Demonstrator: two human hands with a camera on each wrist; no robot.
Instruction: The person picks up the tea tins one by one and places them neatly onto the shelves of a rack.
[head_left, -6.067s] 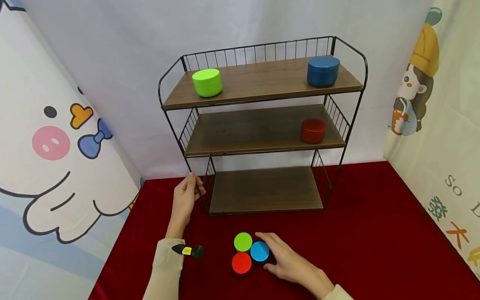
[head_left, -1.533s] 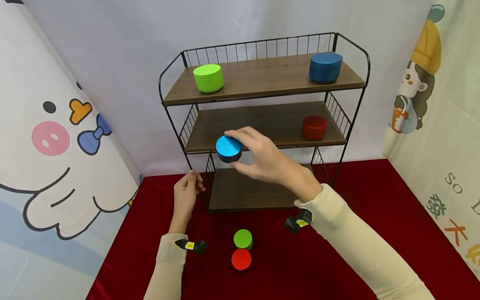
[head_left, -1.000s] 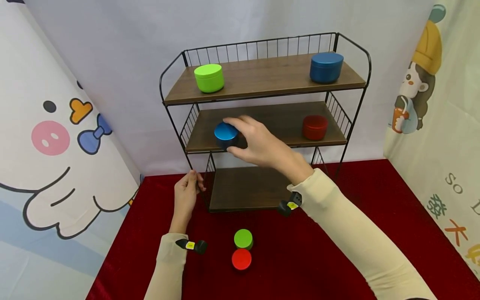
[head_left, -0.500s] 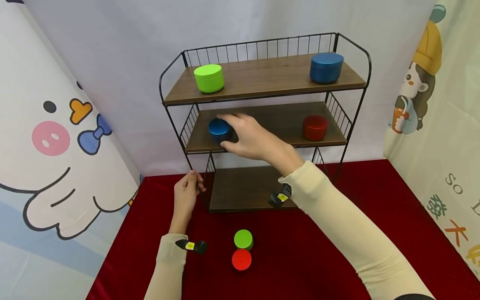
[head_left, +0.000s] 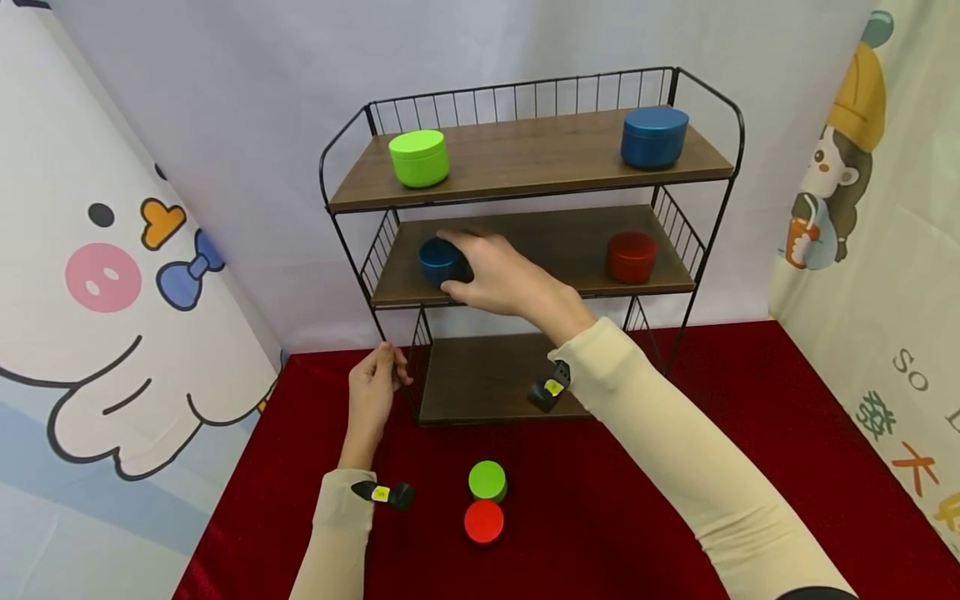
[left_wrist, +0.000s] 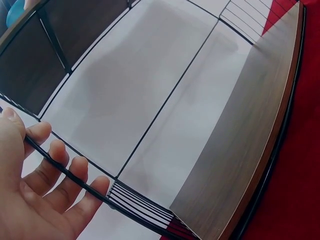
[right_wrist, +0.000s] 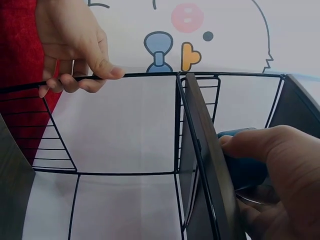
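A small round blue tin (head_left: pixel 441 262) is at the left part of the rack's middle shelf (head_left: pixel 525 237). My right hand (head_left: pixel 502 271) grips it from the right, thumb in front and fingers behind; in the right wrist view the thumb presses on the blue tin (right_wrist: pixel 245 170). Whether its base fully touches the board is hard to tell. Lower left, my left hand (head_left: pixel 372 383) holds the rack's black front upright, and the left wrist view has the fingers (left_wrist: pixel 65 185) curled around that rod. A red tin (head_left: pixel 631 257) stands on the right of the same shelf.
On the top shelf are a light green tin (head_left: pixel 419 158) at left and a larger blue tin (head_left: pixel 654 137) at right. A small green tin (head_left: pixel 487 481) and a small red tin (head_left: pixel 483 522) lie on the dark red cloth (head_left: pixel 600 517). Below is the bottom shelf (head_left: pixel 502 379).
My right hand has lifted the blue tin from beside the small green and red tins, up to the middle shelf's left. Over the last half second it barely moved. The left hand stayed put.
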